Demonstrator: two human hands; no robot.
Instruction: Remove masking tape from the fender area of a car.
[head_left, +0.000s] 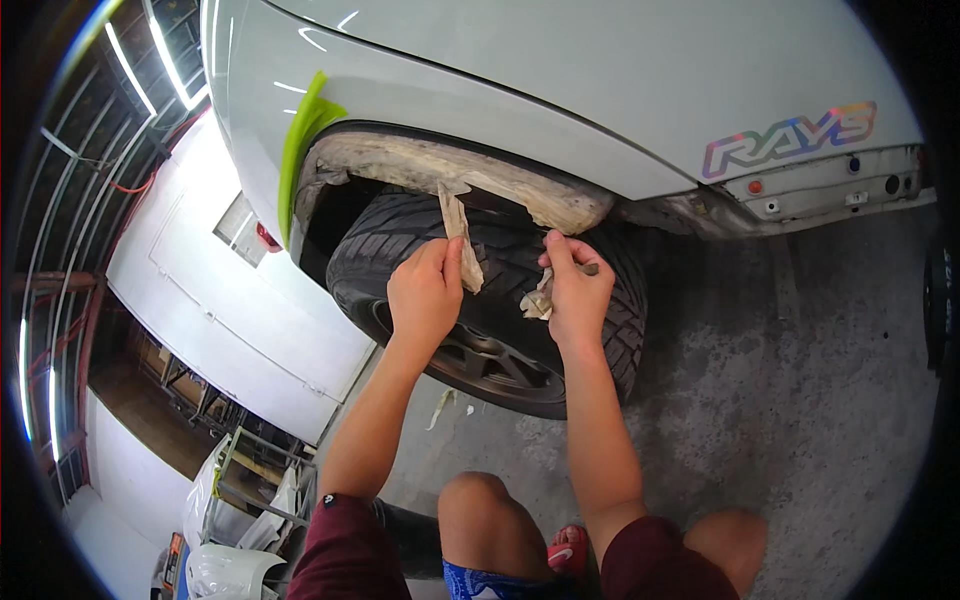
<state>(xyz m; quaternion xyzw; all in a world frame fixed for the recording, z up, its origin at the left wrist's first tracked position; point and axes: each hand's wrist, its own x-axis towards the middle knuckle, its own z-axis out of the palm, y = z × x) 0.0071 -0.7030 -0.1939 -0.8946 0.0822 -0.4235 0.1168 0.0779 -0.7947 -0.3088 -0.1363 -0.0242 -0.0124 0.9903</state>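
Observation:
A car's wheel arch lip (390, 156) is covered with dirty, pale, peeling tape or film. My left hand (427, 289) pinches a loose strip (455, 217) that hangs from the lip's middle over the tyre (405, 232). Just below the lip's lower right part, my right hand (577, 285) has thumb and fingers closed on a small dark piece, with crumpled pale scraps (537, 301) against the palm; what the piece is, I cannot tell. Bright green masking tape (291, 172) sticks along the body edge left of the arch.
The grey car body (562, 67) fills the top, with an exposed sill (825, 184) at right. A torn strip (441, 409) lies on the concrete floor (735, 390). A metal rack (262, 472) with white panels stands lower left, and another tyre (937, 307) is at the right edge.

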